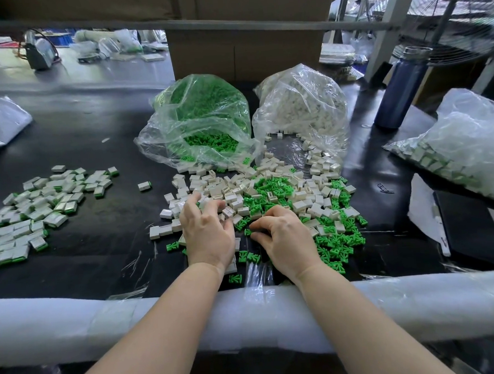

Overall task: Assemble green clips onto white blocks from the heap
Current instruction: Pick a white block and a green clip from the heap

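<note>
Mixed heap (269,197) of white blocks (231,198) and green clips (337,245) spread across the dark table (92,132), just in front of 2 clear bags — 1 of clips (203,114), 1 of blocks (301,105) — both spilling toward the pile. Finished pieces (39,211), white with a green edge showing, lying well apart to the left.

Left hand (206,231) palm down over the near-left edge of the heap, fingers spread and bent among the white blocks, fingertips touching several; whether 1 is actually pinched, cannot tell. Right hand (283,239) beside it, fingers curled downward at the border of the green clips, thumb and forefinger close together near a clip; held or merely approached, cannot tell.

Probably at the picking stage: 1 block for the left, 1 clip for the right.

Handling, judged from appearance: both parts small, light, hard moulded plastic — stiff, not fragile, smooth enough to skid on the table when nudged. Blocks boxy with a slot on 1 face; best taken by the 2 flat sides, slot left uncovered and turned toward the clip. Clips forked and thin; best pinched at the solid end, prongs free to enter the slot. Likely snagging between tangled clips, so lifting 1 alone could drag neighbours along.
</note>
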Available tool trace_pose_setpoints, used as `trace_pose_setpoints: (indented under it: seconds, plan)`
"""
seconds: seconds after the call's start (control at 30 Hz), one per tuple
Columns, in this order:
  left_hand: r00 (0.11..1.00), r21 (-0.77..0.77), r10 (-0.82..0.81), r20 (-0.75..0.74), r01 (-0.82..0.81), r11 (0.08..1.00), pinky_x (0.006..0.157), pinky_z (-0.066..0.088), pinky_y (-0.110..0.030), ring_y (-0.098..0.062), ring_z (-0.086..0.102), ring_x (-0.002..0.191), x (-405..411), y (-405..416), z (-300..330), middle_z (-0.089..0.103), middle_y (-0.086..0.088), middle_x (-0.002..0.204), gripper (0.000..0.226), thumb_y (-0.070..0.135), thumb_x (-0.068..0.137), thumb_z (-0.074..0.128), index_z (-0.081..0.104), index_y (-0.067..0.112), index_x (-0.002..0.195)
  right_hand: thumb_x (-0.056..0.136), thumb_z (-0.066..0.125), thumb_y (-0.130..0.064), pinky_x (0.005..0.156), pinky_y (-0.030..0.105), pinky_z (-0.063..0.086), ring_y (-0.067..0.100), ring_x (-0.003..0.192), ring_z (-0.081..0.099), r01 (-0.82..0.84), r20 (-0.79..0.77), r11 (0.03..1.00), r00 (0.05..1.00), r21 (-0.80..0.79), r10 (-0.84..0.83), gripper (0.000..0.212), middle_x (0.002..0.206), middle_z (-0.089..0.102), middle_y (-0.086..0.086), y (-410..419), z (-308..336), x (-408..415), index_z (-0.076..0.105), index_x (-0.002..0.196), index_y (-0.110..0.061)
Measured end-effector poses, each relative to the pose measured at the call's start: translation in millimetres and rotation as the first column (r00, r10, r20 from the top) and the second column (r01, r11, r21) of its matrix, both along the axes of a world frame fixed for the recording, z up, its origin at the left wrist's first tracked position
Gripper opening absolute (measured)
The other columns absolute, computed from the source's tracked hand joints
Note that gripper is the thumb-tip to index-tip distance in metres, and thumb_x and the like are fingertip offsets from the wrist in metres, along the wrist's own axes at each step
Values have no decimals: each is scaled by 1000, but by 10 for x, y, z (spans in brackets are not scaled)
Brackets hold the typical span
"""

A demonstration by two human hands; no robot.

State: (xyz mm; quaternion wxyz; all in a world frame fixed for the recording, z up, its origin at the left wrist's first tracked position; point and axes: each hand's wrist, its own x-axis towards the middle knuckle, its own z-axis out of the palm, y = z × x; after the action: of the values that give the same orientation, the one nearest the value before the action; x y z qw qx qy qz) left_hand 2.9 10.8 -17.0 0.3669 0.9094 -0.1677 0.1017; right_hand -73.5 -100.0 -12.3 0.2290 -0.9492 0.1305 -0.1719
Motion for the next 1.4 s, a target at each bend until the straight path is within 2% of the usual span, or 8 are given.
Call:
trace_pose_setpoints:
  seconds: [0.1, 0.27, 0.4, 0.57, 0.8, 0.9, 1.17, 1.4]
  plan:
    - [1000, 10, -21, 18, 21, 1000, 105, 23, -30, -25, 27, 120, -3, 4, -26, 38, -10, 126, 20, 23, 87, 62, 65, 15, 104, 89, 61, -29, 82, 27, 44, 15, 101, 48, 7, -12, 1000, 1000, -5, -7, 19, 101, 56, -3, 10, 8, -5, 69, 103, -19]
    - [999, 45, -14, 36, 12, 999, 101, 24, -27, -20, 27, 110, 2, 0, -49, 42, -4, 116, 19, 26, 88, 61, 66, 21, 105, 88, 63, -24, 77, 23, 38, 14, 96, 49, 12, -3, 999, 1000, 37, -12, 9, 97, 58, -3, 12, 25, -15, 61, 93, -17]
    - [1000, 82, -9, 30, 7, 997, 100, 26, -30, -20, 28, 110, -2, -6, -46, 41, -2, 115, 18, 32, 87, 61, 66, 24, 103, 88, 63, -18, 77, 25, 43, 16, 89, 56, 14, 4, 995, 1000, 102, -15, 6, 94, 65, 0, -1, 41, -31, 62, 93, -14]
    - [1000, 131, -24, 5, 23, 991, 99, 28, -31, -20, 31, 112, 0, -6, -34, 41, 1, 114, 20, 36, 87, 60, 66, 27, 104, 90, 58, -10, 82, 26, 46, 11, 85, 53, 13, 47, 984, 999, 179, -22, 24, 92, 60, -7, -27, 43, -47, 64, 111, -20]
    - [999, 106, -51, -11, 52, 993, 91, 27, -28, -18, 36, 109, -4, -4, -10, 39, 9, 103, 15, 36, 85, 63, 66, 27, 97, 90, 60, -13, 79, 35, 51, 11, 79, 55, 4, 92, 959, 995, 285, -31, 12, 90, 62, -6, -31, 49, -48, 65, 99, -17]
    - [996, 82, -85, -2, 85, 993, 82, 24, -27, -18, 40, 105, -11, 1, -4, 53, 9, 103, 9, 35, 84, 64, 66, 29, 91, 88, 63, -13, 77, 34, 52, 11, 78, 58, 14, 109, 948, 993, 317, -51, 7, 83, 61, -9, -35, 56, -55, 63, 92, -19]
    - [994, 104, -105, 12, 103, 989, 83, 25, -28, -19, 40, 105, -6, -2, -18, 54, 7, 101, 10, 28, 86, 63, 66, 28, 95, 86, 65, -13, 77, 33, 52, 10, 78, 58, 15, 118, 941, 991, 339, -58, 11, 79, 59, -12, -48, 54, -61, 60, 87, -23]
    - [994, 93, -106, 31, 102, 990, 79, 23, -26, -18, 40, 102, -4, 3, -34, 51, 8, 95, 8, 34, 82, 66, 67, 28, 88, 85, 67, -13, 79, 32, 52, 11, 78, 59, 22, 127, 934, 989, 356, -72, 9, 78, 59, -12, -59, 48, -53, 62, 87, -21]
